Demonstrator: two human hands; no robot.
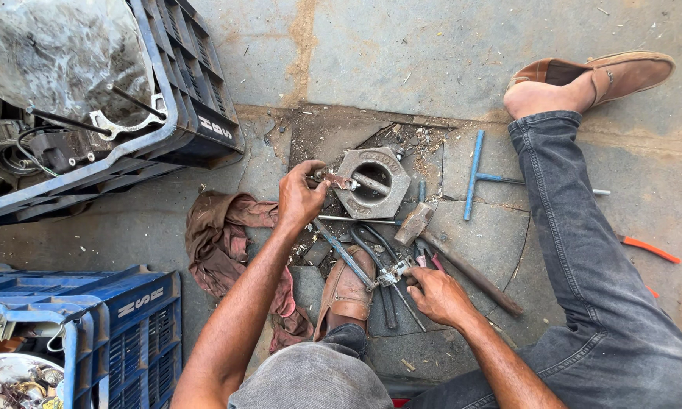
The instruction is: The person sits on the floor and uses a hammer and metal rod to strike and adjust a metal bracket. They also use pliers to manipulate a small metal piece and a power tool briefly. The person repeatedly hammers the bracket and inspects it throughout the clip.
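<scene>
Rusty grey cast-metal octagonal block with a round hole (pixel 372 182) lies on the concrete floor (pixel 432 60), and the left hand (pixel 298 197) pinches a small rusty metal piece (pixel 333 179) at its rim, fingers curled tight. The right hand (pixel 436 292) grips the handle end of long-armed steel pliers (pixel 371 269), fingers wrapped closed. Holding the piece steady against the block while the pliers bite squarely would likely serve best; a wooden-handled hammer (pixel 447 246) lies just beside.

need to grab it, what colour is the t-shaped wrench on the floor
Blue: the T-shaped wrench lies on the concrete right of the metal block, clearest in the head view.
</scene>
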